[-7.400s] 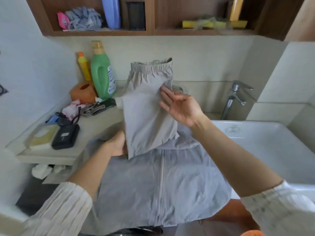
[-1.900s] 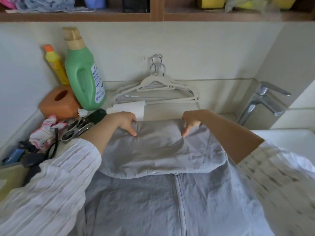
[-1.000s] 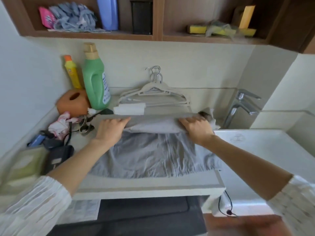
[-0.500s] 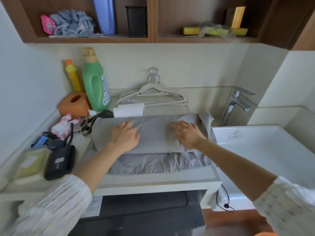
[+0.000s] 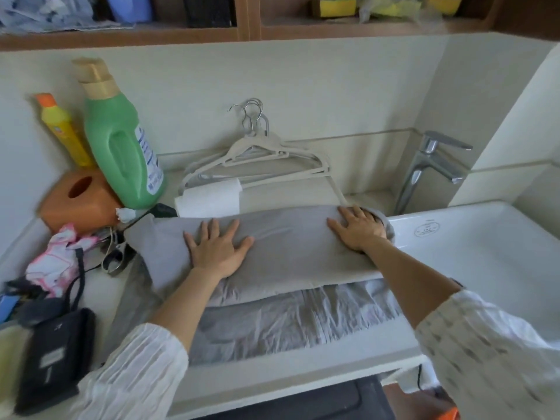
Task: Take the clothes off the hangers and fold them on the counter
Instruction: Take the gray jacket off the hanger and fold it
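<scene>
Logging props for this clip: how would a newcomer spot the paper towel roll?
Start at the tall green detergent bottle by the back wall. Right of its base, before the pale hangers, lies the paper towel roll, the only white cylinder lying on its side.

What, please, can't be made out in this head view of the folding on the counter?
- Grey garment: its far right end is hidden under the right hand; its type is unclear once folded.
- Lower grey garment: mostly covered by the upper one and both forearms.
- Hangers: overlapping, count uncertain.
- Green bottle: label too small to read.
- Shelf: its contents are cut off by the top edge.
- Left hand: whatever lies beneath it is hidden.
</scene>
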